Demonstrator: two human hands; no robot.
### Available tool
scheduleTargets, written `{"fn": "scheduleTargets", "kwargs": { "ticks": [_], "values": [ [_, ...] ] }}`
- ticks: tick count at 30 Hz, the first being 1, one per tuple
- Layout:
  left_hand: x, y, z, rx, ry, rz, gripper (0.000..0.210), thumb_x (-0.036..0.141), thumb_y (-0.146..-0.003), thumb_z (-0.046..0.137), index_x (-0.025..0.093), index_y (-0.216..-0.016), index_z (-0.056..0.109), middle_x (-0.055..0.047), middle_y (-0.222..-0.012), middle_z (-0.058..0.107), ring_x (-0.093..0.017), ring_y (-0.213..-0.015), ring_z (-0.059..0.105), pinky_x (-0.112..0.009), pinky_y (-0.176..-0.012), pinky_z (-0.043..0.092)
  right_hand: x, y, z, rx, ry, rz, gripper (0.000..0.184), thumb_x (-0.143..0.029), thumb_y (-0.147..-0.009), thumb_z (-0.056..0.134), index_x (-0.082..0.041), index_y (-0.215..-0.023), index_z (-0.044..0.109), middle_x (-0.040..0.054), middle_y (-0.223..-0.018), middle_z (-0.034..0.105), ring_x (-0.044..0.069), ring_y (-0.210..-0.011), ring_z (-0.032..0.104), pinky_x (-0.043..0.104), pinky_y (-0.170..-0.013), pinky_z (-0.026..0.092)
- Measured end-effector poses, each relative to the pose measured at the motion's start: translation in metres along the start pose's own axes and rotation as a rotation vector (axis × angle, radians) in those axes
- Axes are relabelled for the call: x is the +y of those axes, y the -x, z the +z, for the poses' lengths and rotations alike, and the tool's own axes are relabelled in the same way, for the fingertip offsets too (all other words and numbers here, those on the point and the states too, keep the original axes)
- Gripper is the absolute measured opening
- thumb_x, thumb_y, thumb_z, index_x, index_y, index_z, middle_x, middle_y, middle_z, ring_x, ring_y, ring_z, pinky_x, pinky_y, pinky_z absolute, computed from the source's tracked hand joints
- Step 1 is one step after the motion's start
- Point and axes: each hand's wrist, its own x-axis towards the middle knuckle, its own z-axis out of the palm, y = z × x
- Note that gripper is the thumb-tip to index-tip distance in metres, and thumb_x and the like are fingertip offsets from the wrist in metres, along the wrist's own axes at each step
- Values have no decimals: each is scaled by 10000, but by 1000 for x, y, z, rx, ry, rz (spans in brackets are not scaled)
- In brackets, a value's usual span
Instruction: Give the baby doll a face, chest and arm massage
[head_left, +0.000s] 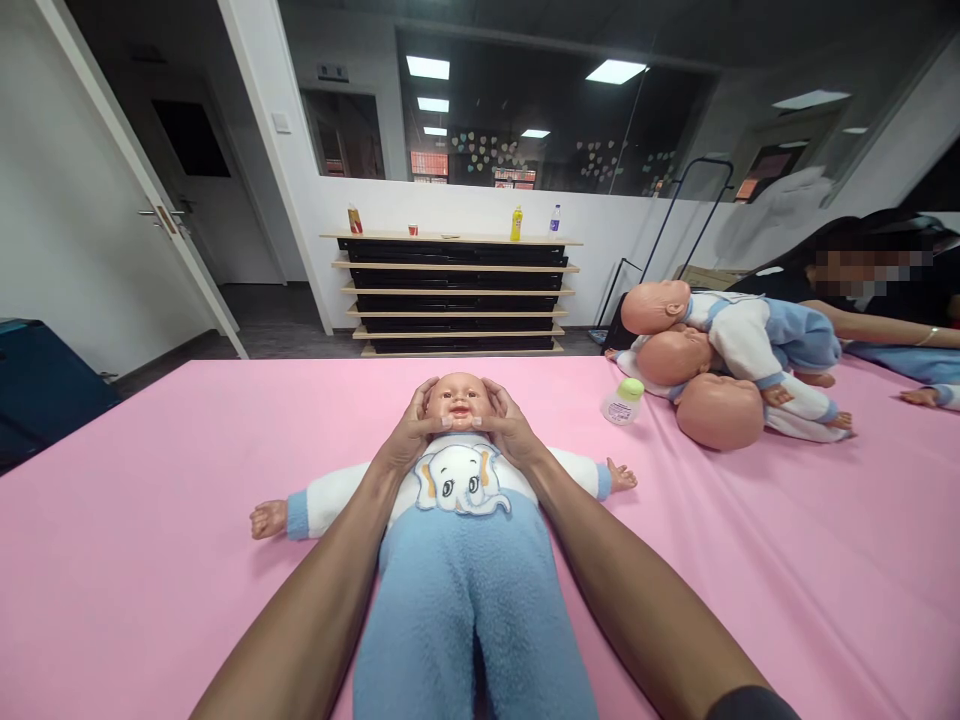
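A baby doll point(459, 482) lies on its back on the pink-covered table, its head away from me and its arms spread to both sides. It wears a white and blue fleece suit with an elephant face on the chest. My left hand point(411, 432) cups the left side of the doll's head, thumb by the chin. On the opposite side my right hand point(511, 428) cups the head the same way, its thumb near the mouth. Both sets of fingers curve around the head, partly hidden behind it.
Several more dolls point(720, 410) lie piled at the right, with a clear bottle with a green cap point(622, 402) beside them. Another person's arm point(885, 322) reaches in at far right. Stacked folding tables point(457, 295) holding bottles stand beyond the pink table point(187, 450).
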Motion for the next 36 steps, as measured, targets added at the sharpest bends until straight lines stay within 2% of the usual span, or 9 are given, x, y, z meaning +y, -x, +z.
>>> {"fn": "scheduleTargets", "kwargs": {
  "ticks": [7,9,14,18,21,27,31,36],
  "values": [
    [-1,0,-2,-20,27,-13,836,109,-633,659,284,-1392,355,-79,-1373,438,-275,-1253,475,-451,-1096,375,1,-1,-3,-39,-66,33,712,-215,-653,668,-268,-1319,422,23,-1391,425,243,-1292,416,433,-1100,373],
    [-1,1,-1,-22,17,-17,853,122,-642,677,286,-1407,337,-85,-1393,423,-283,-1269,464,-460,-1103,368,2,-2,-3,-46,-37,28,746,-247,-659,686,-265,-1346,396,30,-1403,412,248,-1295,414,437,-1099,373],
    [2,2,1,-30,-133,-16,1011,150,-599,781,317,-1451,264,-86,-1458,357,-315,-1315,416,-494,-1115,346,-3,5,0,-2,293,-32,1022,-248,-541,838,-275,-1418,314,34,-1449,351,245,-1331,368,408,-1128,332],
    [3,3,1,-23,-213,-1,1041,178,-590,807,314,-1462,255,-89,-1478,336,-325,-1338,386,-491,-1123,335,-6,8,0,12,395,-46,1024,-275,-563,843,-278,-1433,303,30,-1465,333,234,-1344,354,390,-1137,320],
    [4,4,2,-24,-170,-28,1012,183,-614,792,317,-1463,257,-88,-1483,336,-317,-1330,404,-477,-1121,348,-5,5,0,5,306,-16,1025,-253,-565,843,-265,-1436,303,30,-1475,324,231,-1354,345,378,-1147,313],
    [3,2,0,-40,28,-73,994,165,-639,759,304,-1473,236,-95,-1491,329,-294,-1325,419,-446,-1137,340,-7,3,2,-66,-29,94,1018,-209,-589,817,-266,-1448,272,49,-1447,377,237,-1304,428,404,-1107,382],
    [3,1,-2,-53,71,-58,929,200,-670,747,289,-1462,270,-94,-1474,364,-281,-1339,404,-442,-1162,301,-14,6,5,-83,-79,117,990,-242,-596,821,-279,-1437,300,49,-1388,450,242,-1280,456,421,-1083,413],
    [2,2,-1,-55,69,-52,920,246,-691,746,287,-1468,256,-105,-1476,356,-280,-1328,420,-453,-1156,306,-14,6,6,-83,-79,111,870,-361,-705,753,-275,-1441,299,57,-1395,447,232,-1271,468,447,-1091,397]
  ]
}}
